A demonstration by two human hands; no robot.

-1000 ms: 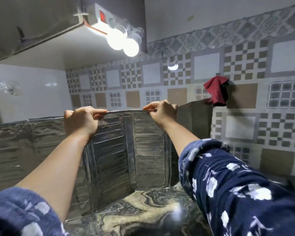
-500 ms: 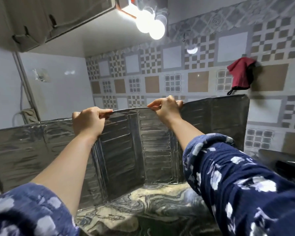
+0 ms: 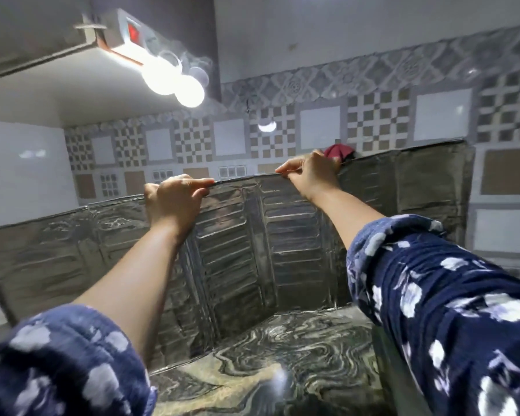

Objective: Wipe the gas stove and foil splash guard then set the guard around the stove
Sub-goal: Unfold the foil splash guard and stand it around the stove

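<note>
A ribbed silver foil splash guard stands upright on the marbled countertop, folded into several panels that run from the far left to the right wall. My left hand pinches its top edge left of centre. My right hand pinches the same edge further right and slightly higher. Both forearms reach forward in blue flowered sleeves. The gas stove is not in view.
A patterned tile wall rises behind the guard. A red cloth hangs on it, mostly hidden by the guard's top edge. Two bright bulbs glow under a cabinet at upper left. A plain white wall stands on the left.
The view has tilted and shifted, so the guard's right panels now cover most of the red cloth. Both hands keep their grip on the top edge.
</note>
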